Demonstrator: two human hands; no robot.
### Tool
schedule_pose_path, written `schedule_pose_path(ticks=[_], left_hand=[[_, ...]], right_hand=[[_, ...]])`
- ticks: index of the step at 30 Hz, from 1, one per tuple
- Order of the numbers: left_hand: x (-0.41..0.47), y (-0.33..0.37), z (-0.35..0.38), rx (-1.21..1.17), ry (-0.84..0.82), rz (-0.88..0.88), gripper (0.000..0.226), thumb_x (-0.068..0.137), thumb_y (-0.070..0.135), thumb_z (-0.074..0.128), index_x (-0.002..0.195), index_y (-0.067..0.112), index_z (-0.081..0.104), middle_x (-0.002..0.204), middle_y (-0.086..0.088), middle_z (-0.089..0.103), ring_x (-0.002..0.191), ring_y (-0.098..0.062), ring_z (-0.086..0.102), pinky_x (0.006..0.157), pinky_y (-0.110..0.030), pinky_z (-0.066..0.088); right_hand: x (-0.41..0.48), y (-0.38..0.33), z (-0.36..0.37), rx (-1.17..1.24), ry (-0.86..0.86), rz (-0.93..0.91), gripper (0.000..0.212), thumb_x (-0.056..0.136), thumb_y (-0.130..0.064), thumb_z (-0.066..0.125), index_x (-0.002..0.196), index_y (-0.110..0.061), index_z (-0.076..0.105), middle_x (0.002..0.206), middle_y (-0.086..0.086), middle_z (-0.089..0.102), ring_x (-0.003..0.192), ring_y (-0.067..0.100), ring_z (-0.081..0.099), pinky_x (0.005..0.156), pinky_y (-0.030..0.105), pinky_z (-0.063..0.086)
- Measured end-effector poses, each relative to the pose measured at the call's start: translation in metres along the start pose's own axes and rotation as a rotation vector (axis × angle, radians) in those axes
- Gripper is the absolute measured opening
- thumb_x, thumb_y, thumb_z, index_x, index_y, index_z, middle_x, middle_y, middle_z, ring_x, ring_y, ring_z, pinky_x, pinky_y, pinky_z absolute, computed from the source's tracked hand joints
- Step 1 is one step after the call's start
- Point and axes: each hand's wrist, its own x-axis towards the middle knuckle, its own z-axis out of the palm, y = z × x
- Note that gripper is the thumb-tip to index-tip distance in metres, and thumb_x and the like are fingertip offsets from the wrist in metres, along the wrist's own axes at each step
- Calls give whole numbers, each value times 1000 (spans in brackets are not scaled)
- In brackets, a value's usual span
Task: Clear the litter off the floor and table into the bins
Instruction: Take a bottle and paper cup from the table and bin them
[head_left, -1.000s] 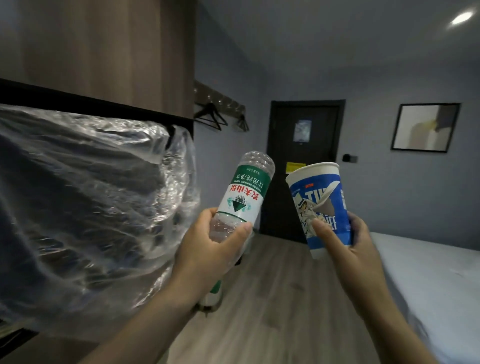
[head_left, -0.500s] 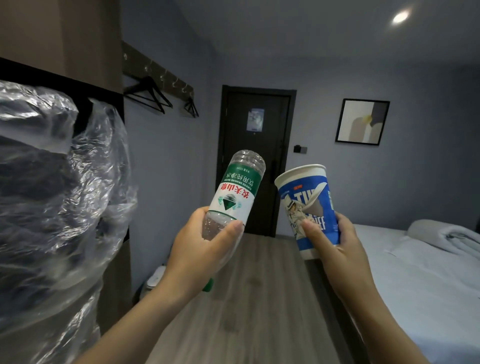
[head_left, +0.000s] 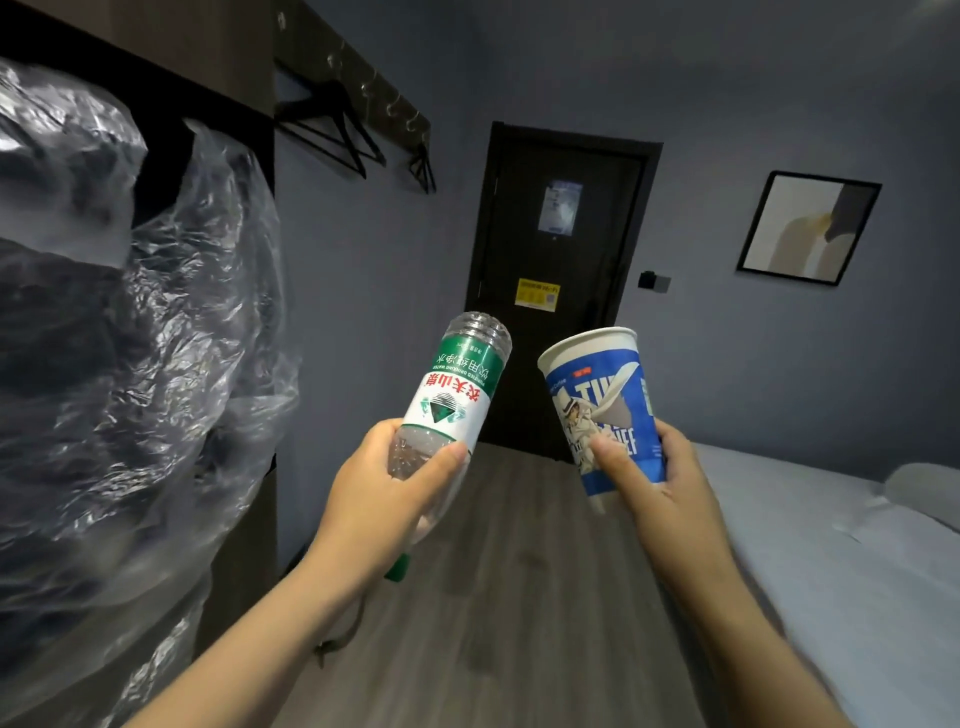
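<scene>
My left hand (head_left: 384, 499) grips a clear plastic water bottle (head_left: 457, 384) with a green, white and red label. The bottle is upside down, its green cap poking out below my palm and its base tilted up to the right. My right hand (head_left: 654, 483) holds a blue and white paper cup (head_left: 602, 395) upright, leaning slightly left, with its open rim on top. Both items are raised at chest height over the wooden floor (head_left: 509, 597). No bin is in view.
A large object wrapped in clear plastic film (head_left: 119, 364) fills the left side. Black hangers (head_left: 337, 130) hang on a wall rack. A dark door (head_left: 556, 280) stands straight ahead. A bed with light sheets (head_left: 841, 545) lies on the right, under a framed picture (head_left: 808, 228).
The view has swung right, so the plastic-wrapped object slid left and the bed and picture came in. Both hands keep the same hold on the bottle and cup.
</scene>
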Motion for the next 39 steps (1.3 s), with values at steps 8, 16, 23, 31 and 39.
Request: schedule_pose_path(ticks=[8, 16, 23, 31, 39], left_hand=[[121, -73, -11, 29, 69, -40, 30, 75, 45, 72, 99, 34, 59, 84, 30, 65, 71, 11, 63, 41, -9, 43], [277, -125, -13, 164, 61, -91, 34, 71, 59, 72, 96, 40, 58, 79, 10, 70, 57, -5, 64, 42, -18, 42], [384, -190, -8, 170, 29, -144, 40, 71, 57, 72, 102, 35, 57, 82, 6, 70, 55, -3, 61, 44, -16, 42], [530, -261, -11, 126, -12, -168, 44, 69, 56, 73, 102, 31, 57, 88, 3, 70, 63, -9, 62, 49, -20, 45], [660, -338, 0, 11, -29, -274, 67, 48, 66, 72, 102, 26, 61, 84, 2, 71, 63, -15, 67, 54, -33, 51]], right_hand=[[99, 77, 89, 22, -23, 40, 35, 78, -45, 70, 109, -40, 54, 94, -26, 66, 86, -10, 62, 71, 19, 49], [224, 142, 180, 73, -58, 122, 31, 79, -47, 70, 103, -44, 51, 95, -25, 64, 81, -13, 61, 64, 16, 43], [308, 194, 241, 37, -72, 166, 27, 79, -47, 69, 97, -46, 50, 96, -24, 64, 83, -10, 63, 66, 19, 47], [404, 247, 321, -6, 3, 184, 39, 80, -47, 70, 114, -37, 55, 101, -19, 67, 85, -3, 66, 72, 23, 50], [489, 316, 381, -49, 24, 271, 33, 78, -45, 72, 106, -39, 56, 92, -23, 68, 80, -4, 66, 59, 13, 48]])
